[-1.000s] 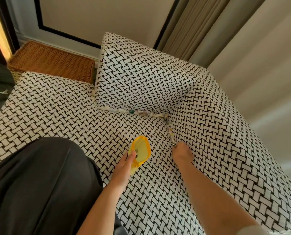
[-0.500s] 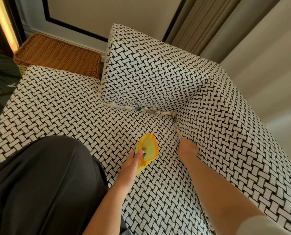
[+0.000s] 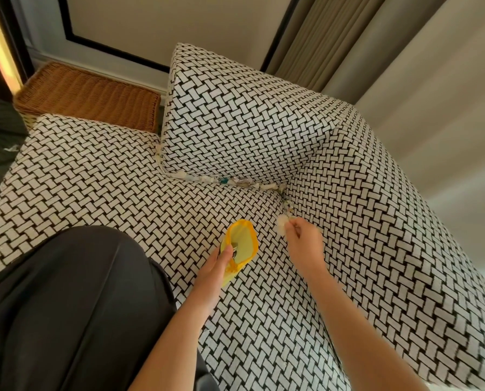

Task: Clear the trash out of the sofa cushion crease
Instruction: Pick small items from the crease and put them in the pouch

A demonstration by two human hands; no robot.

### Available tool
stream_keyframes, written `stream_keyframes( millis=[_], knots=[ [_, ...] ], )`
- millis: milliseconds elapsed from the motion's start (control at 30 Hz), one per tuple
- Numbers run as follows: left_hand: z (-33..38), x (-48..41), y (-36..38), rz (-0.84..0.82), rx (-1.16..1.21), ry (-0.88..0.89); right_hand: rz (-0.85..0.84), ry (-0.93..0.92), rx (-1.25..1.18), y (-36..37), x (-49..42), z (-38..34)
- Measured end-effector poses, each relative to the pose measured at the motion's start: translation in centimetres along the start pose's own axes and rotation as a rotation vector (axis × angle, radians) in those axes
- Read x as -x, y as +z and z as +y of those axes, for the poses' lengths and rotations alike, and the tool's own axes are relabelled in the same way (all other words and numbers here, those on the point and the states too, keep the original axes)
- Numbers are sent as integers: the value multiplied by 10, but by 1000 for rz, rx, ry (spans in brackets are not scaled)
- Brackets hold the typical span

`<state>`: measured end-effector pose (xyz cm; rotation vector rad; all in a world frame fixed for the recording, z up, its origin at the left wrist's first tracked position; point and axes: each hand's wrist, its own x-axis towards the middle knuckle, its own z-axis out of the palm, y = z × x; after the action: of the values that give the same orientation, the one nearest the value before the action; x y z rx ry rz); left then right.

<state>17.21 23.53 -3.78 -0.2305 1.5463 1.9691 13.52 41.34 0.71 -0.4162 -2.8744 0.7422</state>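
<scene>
The right hand is lifting out of the crease, pinching a pale scrap; the left hand is still gripping the yellow bag.

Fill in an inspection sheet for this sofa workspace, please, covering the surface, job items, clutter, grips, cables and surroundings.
Surface: woven black-and-white seat cushion, with the back cushion standing behind it.
Job's things: paper trash is wedged under the back cushion's lower edge and round the corner; the yellow pouch is open.
Clutter: nothing seen beyond that trash.
Grips: left hand holds the pouch at its rim; right hand pinches a pale scrap near the corner.
Cables: nothing seen.
Surroundings: wicker basket behind the seat, curtains at right, dark garment over the person's leg.
</scene>
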Motion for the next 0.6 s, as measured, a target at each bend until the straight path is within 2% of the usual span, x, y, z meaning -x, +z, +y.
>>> stream_keyframes(
  millis=[133, 233, 367, 467, 533, 600],
  knots=[
    [4, 8, 4, -35, -75, 26, -15, -60, -205, -12, 33, -29],
    [-2, 11, 7, -37, -133, 44, -69, -52, -245, -9, 51, -40],
    [-3, 17, 10, -50, -156, 41, -170, 69, -153, 7, 66, -49],
    [-2, 20, 12, -65, -152, 58, -166, 60, -15, 10, 73, -51],
    [-4, 20, 11, -70, -156, 68, -136, 49, -178, 6, 77, -48],
    [-7, 16, 12, -54, -187, 62, -24, 102, -334, 1, 76, -40]
  ],
)
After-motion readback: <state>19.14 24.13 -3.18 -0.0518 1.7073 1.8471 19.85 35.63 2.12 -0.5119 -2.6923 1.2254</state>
